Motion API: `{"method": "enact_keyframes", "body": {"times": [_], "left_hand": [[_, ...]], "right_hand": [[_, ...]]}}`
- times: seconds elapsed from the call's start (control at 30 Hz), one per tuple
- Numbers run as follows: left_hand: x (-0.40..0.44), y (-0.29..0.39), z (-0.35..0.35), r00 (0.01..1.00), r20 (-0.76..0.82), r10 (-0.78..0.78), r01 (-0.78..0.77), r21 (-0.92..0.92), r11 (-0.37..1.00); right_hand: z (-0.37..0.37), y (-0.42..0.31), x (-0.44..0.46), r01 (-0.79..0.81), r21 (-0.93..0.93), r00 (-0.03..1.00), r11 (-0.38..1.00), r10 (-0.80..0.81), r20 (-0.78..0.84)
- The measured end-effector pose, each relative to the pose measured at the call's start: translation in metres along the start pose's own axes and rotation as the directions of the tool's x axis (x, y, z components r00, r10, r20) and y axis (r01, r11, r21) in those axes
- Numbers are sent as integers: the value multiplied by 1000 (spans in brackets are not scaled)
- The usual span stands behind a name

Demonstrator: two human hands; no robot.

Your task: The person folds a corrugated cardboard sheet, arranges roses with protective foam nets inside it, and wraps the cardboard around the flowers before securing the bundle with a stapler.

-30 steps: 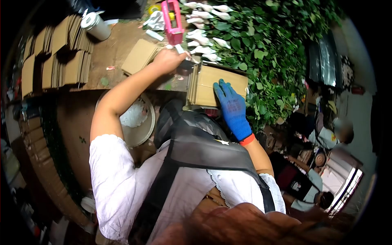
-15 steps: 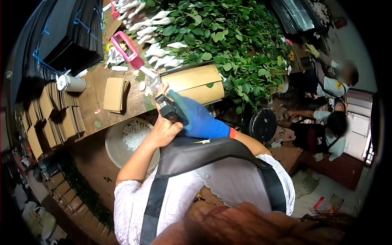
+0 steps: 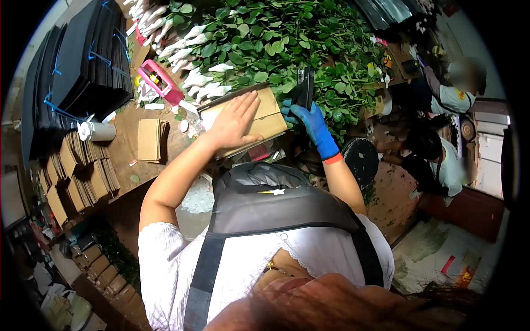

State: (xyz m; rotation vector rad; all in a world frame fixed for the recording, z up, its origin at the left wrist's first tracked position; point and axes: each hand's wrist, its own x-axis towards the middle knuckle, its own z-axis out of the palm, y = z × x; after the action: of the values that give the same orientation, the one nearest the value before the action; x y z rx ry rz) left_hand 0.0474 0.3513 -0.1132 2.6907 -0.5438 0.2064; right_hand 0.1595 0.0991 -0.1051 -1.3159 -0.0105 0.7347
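Observation:
My bare left hand point(image 3: 236, 122) lies flat, fingers stretched, on a brown cardboard wrap point(image 3: 269, 110) that has a dark sheet along its far edge. In a blue glove with an orange cuff, my right hand point(image 3: 316, 128) grips a black stapler point(image 3: 304, 88), held upright just off the wrap's right end. Behind the wrap lies a heap of leafy green stems point(image 3: 265, 38). Flower heads in white net sleeves point(image 3: 212, 77) point left from that heap; the blooms inside are hidden.
Left on the table are a pink tape dispenser point(image 3: 160, 83), a small cardboard stack point(image 3: 150, 140), more folded cardboard point(image 3: 83, 171), a white canister point(image 3: 97, 131) and tied black sheets point(image 3: 83, 60). A bucket point(image 3: 196, 207) stands below. Two people are at the right, near a round black stool point(image 3: 360, 163).
My left hand has left the stapler and come down flat on the cardboard wrap. My right hand has carried the stapler away from my chest, to the right and forward.

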Motion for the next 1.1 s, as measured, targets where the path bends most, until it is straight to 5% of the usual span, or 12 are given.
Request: {"method": "enact_keyframes", "body": {"times": [0.07, 0.13, 0.23, 0.33, 0.47, 0.73, 0.83, 0.87, 0.9, 0.93, 1.03, 1.1], "left_hand": [[0, 2, 0, 998, 55, 7, -10, 49, 999], [0, 2, 4, 998, 59, 12, -17, 94, 995], [0, 5, 3, 995, 96, 23, -34, 116, 993], [0, 5, 3, 993, 119, 12, -26, 114, 993], [0, 5, 3, 994, 105, 21, -35, 134, 990], [0, 7, 3, 997, 79, 15, -24, 116, 993], [-3, 24, -7, 992, 17, -121, 122, -182, 976], [-8, 36, -5, 969, -2, -248, 219, -467, 857], [-9, 64, -15, 883, 93, -460, 325, -828, 456], [-14, 84, -8, 836, 27, -548, 218, -933, 286], [-28, 119, -12, 737, 78, -672, -48, -985, -167], [-42, 113, -28, 496, 158, -854, -130, -959, -253]], "right_hand": [[-9, -16, -19, 128, -476, 992, 870, -122, 45], [11, -58, -56, 74, -899, 993, 432, -112, 28], [5, -48, -67, -16, -1000, 988, 0, 151, -16], [-10, -6, -58, 14, -995, 998, -103, 67, 7], [-11, -16, -57, 207, -974, 977, 89, 29, 210], [-17, -11, -43, 86, -996, 984, -10, 156, 84], [-8, -31, -60, 128, -991, 991, 37, -31, 127], [-2, -36, -69, 136, -989, 983, 52, -132, 128], [8, -37, -77, 250, -960, 952, 129, -211, 220], [24, -36, -85, 364, -910, 907, 196, -296, 299], [78, -62, -94, 313, -775, 903, 550, 81, 423], [95, -46, -77, 439, -540, 853, 718, -143, 502]]}}
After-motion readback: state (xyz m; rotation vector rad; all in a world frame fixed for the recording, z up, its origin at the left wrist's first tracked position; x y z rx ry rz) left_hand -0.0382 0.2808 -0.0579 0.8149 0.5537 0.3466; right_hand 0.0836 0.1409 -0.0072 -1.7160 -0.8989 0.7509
